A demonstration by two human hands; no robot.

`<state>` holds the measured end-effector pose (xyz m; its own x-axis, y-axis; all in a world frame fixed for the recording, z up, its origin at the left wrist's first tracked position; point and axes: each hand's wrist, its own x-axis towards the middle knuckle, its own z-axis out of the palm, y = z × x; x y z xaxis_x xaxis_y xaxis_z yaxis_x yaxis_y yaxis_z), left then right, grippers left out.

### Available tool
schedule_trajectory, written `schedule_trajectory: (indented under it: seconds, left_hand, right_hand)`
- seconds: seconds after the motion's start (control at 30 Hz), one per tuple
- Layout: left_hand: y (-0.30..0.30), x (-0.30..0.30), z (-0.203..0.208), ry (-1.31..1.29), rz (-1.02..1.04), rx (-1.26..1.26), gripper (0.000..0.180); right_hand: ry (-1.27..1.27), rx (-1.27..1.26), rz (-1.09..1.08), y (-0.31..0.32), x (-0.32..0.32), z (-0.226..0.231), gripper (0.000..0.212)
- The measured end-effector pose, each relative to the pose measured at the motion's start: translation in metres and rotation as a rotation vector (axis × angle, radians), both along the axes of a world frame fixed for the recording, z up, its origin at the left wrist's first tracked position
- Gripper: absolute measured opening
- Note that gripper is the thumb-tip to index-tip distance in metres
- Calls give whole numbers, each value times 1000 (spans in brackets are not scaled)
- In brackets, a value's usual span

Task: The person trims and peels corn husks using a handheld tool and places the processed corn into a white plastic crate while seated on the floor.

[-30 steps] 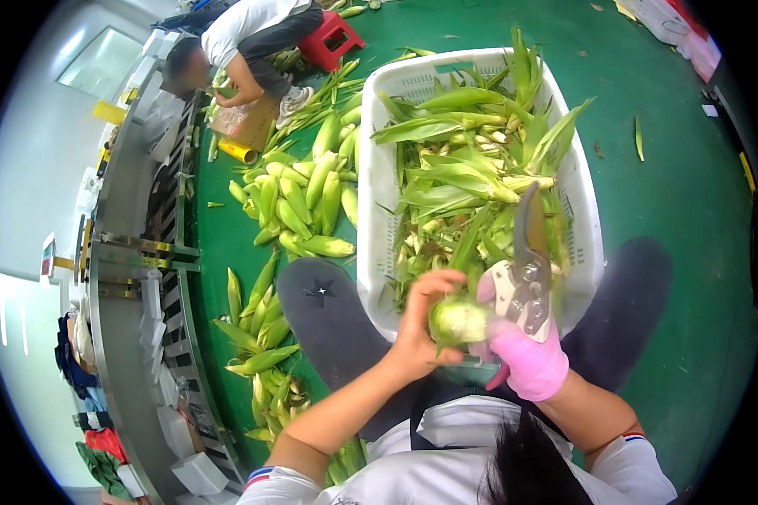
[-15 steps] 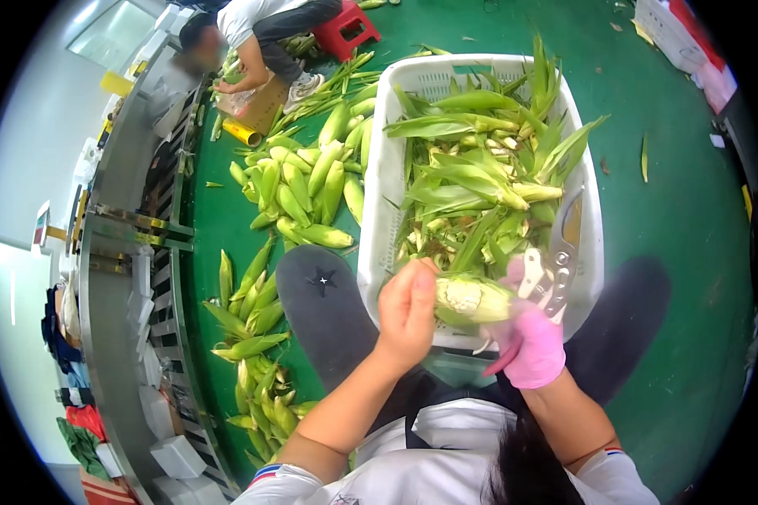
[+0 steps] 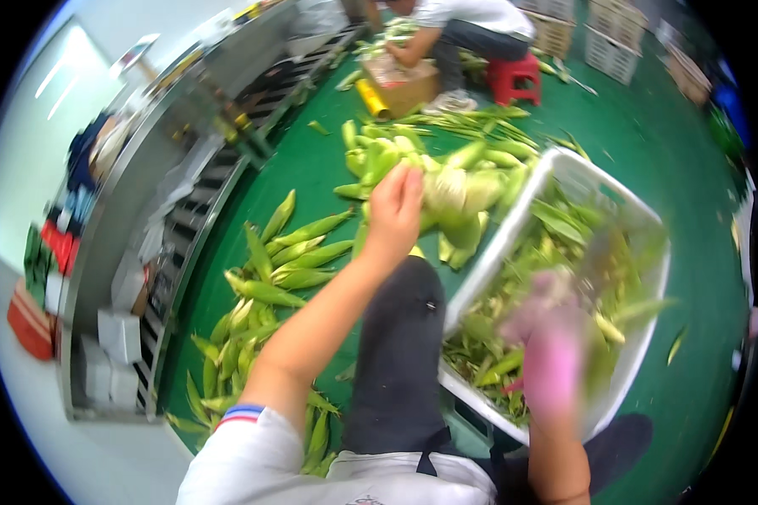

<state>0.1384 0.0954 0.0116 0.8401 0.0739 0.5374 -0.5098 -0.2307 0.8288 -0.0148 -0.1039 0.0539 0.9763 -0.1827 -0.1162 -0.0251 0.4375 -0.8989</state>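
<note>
Left of centre in the head view, the left hand is raised over the green floor, its fingers bent. A blurred, pale green ear of corn lies just beside the fingertips, in front of a pile of corn ears; whether the hand grips it, I cannot tell. To the right, the pink-gloved right hand, smeared by motion, is closed around pruning shears above a white plastic basket heaped with green husks. The blades point to the far side.

Near left, more unhusked ears lie in a row on the floor, beside a steel rack holding white boxes. At the far side, a co-worker sits on a red stool by a cardboard box.
</note>
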Motion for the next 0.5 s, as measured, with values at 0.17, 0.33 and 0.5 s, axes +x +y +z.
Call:
schedule_trajectory:
  seconds: [0.17, 0.33, 0.5]
  left_hand:
    - [43, 183, -123, -108, 263, -211, 26]
    - [125, 135, -324, 451, 437, -480, 22]
    - [157, -134, -412, 684, 868, -20, 40]
  right_hand:
    - [53, -253, -4, -20, -31, -67, 49]
    - [661, -146, 55, -59, -94, -122, 29]
    - [758, -218, -121, -56, -107, -120, 35]
